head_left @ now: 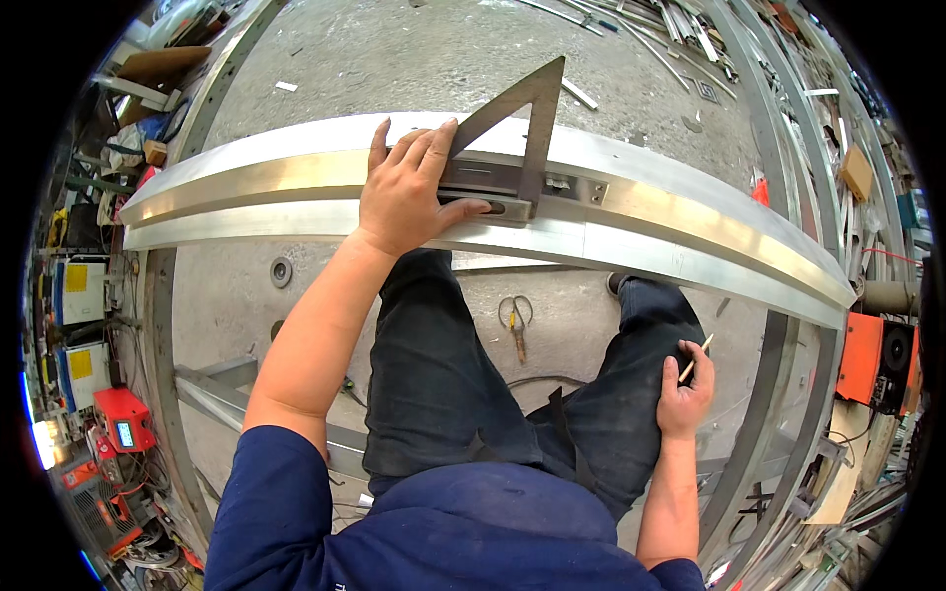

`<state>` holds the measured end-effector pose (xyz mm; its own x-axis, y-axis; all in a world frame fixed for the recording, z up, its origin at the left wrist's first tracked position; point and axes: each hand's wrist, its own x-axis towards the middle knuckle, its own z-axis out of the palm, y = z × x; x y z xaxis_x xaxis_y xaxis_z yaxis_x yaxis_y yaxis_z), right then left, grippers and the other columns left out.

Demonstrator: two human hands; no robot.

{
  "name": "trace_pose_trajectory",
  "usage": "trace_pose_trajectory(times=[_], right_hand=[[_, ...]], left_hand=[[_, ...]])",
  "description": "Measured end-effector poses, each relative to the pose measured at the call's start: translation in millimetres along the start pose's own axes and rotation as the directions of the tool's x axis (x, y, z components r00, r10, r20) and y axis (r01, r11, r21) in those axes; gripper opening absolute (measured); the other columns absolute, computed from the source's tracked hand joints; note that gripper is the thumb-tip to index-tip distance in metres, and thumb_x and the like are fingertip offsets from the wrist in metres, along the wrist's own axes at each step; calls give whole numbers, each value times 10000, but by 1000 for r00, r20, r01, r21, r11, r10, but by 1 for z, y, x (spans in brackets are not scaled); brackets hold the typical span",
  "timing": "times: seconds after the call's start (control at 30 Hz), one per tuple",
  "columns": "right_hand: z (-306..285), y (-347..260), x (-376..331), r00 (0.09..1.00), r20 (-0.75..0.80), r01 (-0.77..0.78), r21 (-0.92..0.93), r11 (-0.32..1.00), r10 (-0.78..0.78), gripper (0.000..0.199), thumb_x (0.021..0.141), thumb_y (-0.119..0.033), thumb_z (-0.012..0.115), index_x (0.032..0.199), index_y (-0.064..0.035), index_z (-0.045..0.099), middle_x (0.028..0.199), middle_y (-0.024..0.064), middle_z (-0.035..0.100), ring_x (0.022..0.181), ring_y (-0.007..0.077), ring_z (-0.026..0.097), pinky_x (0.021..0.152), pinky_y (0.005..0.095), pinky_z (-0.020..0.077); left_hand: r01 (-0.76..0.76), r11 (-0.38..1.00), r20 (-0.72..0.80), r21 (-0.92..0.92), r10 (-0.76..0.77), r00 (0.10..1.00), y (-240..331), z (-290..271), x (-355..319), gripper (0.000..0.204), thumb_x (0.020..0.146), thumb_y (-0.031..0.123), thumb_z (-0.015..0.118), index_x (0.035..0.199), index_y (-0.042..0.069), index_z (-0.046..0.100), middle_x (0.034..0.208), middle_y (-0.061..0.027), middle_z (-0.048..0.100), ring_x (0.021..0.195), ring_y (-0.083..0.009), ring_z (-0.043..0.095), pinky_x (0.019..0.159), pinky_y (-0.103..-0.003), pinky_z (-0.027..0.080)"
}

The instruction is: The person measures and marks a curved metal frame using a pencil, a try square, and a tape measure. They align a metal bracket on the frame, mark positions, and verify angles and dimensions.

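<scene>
A long aluminium profile runs across the view in front of my knees. A triangular metal set square lies on it, its base along the profile. My left hand presses flat on the square's base and holds it against the profile. My right hand rests on my right thigh and grips a small pencil. My dark trousers fill the middle of the view.
Scissors lie on the concrete floor between my legs. Metal frame pieces sit at lower left. Red machines stand at the left, an orange box at the right. Loose metal strips pile up at the far top right.
</scene>
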<state>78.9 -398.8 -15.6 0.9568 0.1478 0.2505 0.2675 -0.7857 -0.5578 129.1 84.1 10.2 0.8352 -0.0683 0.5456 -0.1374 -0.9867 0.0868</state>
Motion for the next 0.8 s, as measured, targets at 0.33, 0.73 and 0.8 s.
trace_pose_trajectory(times=[0.33,0.73,0.8], right_hand=[[-2,0,2,999,3,34,-15,999,-34,319,963,-119,750,1256,-14,682,1172,140,724,1090,293,690,981,382,521],[-1,-1,1,1000,-9,14,17,1000,-14,311,959,-106,754,1246,-11,683,1168,135,732,1101,286,694,994,381,523],[0,-2,2,1000,-22,9,23,1000,-9,313,941,-108,766,1231,-19,688,1154,131,734,1094,298,687,989,392,518]], left_hand=[[-4,1000,-23,30,5,1000,0,2,0,1061,756,721,799,1529,46,526,1269,-81,706,1259,-245,627,1295,-514,207],[2,1000,0,1,-2,1000,1,0,1,1073,757,712,809,1517,12,517,1289,-140,696,1289,-299,617,1294,-532,213],[-6,1000,3,18,6,1000,1,1,1,1072,763,719,800,1517,12,516,1288,-144,694,1288,-303,616,1295,-532,209]])
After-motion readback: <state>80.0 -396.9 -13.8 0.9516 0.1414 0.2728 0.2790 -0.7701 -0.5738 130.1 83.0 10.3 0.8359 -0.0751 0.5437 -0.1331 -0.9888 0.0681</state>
